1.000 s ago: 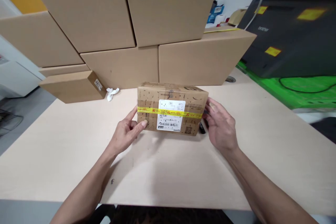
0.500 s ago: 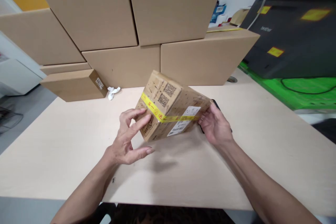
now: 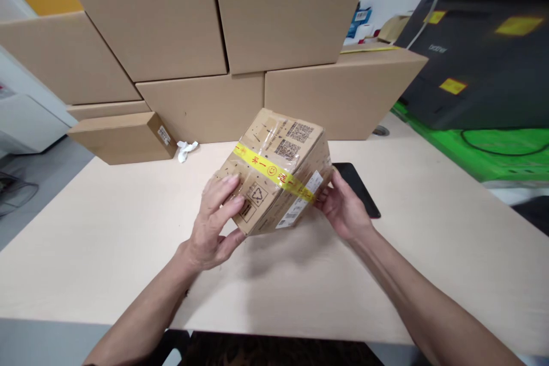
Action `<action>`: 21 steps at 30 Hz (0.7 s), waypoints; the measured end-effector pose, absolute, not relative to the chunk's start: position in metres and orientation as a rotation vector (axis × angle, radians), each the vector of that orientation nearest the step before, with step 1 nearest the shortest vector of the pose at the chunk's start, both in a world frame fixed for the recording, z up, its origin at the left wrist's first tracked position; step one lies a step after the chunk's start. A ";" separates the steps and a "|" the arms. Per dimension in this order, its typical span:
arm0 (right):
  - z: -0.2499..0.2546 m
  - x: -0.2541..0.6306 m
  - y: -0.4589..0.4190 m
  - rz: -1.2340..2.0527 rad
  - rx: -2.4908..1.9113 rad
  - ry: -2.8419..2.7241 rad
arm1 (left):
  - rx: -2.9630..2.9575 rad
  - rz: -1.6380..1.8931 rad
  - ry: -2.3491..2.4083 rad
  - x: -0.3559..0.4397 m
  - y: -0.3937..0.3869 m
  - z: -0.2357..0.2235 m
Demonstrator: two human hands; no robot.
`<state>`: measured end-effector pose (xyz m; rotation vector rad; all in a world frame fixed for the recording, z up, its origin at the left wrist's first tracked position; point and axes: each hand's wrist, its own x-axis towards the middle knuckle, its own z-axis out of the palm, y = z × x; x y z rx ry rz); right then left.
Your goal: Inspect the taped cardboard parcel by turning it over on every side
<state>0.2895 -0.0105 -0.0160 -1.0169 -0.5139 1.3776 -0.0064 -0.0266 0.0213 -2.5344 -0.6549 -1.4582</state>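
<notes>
A brown cardboard box (image 3: 274,171) is held tilted above the table between both hands. Yellow tape (image 3: 261,167) with red print runs across its face and round one edge; printed codes and a white label (image 3: 295,206) show on it. My left hand (image 3: 217,223) grips the near left corner, fingers on the printed face and thumb under the edge. My right hand (image 3: 345,206) holds the right end, some fingers hidden behind it. Just beyond the right hand a flat black device (image 3: 358,189) lies on the table.
Large cardboard boxes (image 3: 278,6) are stacked along the back of the table (image 3: 429,229). A flatter carton (image 3: 124,140) and a crumpled white scrap (image 3: 187,150) lie at the back left. A dark machine case (image 3: 463,68) stands over a green surface (image 3: 497,154) at right.
The box has turned so its coded face shows more and the label side less. My left thumb has come up against the box's lower edge. More of the black device shows.
</notes>
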 end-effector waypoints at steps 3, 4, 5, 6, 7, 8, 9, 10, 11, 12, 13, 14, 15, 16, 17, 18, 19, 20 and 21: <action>-0.012 0.289 -0.013 1.321 -1.015 -0.571 | -2.467 -1.616 -0.734 -0.007 -0.023 0.013; -0.010 0.288 -0.015 1.326 -1.017 -0.607 | -2.431 -1.676 -0.779 -0.007 -0.023 0.012; -0.008 0.288 -0.017 1.336 -1.019 -0.644 | -2.400 -1.736 -0.828 -0.007 -0.023 0.011; -0.006 0.287 -0.018 1.348 -1.020 -0.680 | -2.381 -1.794 -0.886 -0.007 -0.023 0.011; -0.005 0.286 -0.020 1.360 -1.020 -0.716 | -2.370 -1.850 -0.954 -0.007 -0.024 0.011; -0.004 0.286 -0.021 1.368 -1.022 -0.745 | -2.362 -1.904 -1.039 -0.007 -0.025 0.012; -0.003 0.286 -0.022 1.368 -1.027 -0.765 | -2.355 -1.948 -1.141 -0.006 -0.026 0.013; -0.002 0.287 -0.022 1.364 -1.031 -0.777 | -2.353 -1.976 -1.250 -0.006 -0.026 0.016; -0.002 0.287 -0.022 1.358 -1.033 -0.784 | -2.359 -1.990 -1.355 -0.005 -0.026 0.018; -0.002 0.289 -0.021 1.347 -1.029 -0.786 | -2.373 -1.989 -1.459 -0.005 -0.026 0.021; -0.002 0.290 -0.020 1.330 -1.021 -0.785 | -2.394 -1.978 -1.549 -0.005 -0.025 0.024; -0.002 0.292 -0.019 1.307 -1.010 -0.786 | -2.427 -1.957 -1.625 -0.005 -0.024 0.027; -0.002 0.295 -0.018 1.279 -0.998 -0.793 | -2.468 -1.934 -1.702 -0.006 -0.022 0.030; -0.001 0.298 -0.017 1.247 -0.989 -0.803 | -2.509 -1.906 -1.798 -0.007 -0.021 0.032; -0.001 0.301 -0.016 1.212 -0.982 -0.810 | -2.547 -1.865 -1.915 -0.008 -0.020 0.033; 0.000 0.303 -0.016 1.178 -0.976 -0.812 | -2.577 -1.803 -2.050 -0.009 -0.019 0.033; 0.001 0.306 -0.015 1.146 -0.968 -0.804 | -2.597 -1.729 -2.188 -0.010 -0.018 0.033; 0.002 0.308 -0.015 1.112 -0.960 -0.787 | -2.608 -1.657 -2.309 -0.010 -0.018 0.033; 0.003 0.309 -0.015 1.082 -0.951 -0.764 | -2.616 -1.597 -2.398 -0.010 -0.018 0.032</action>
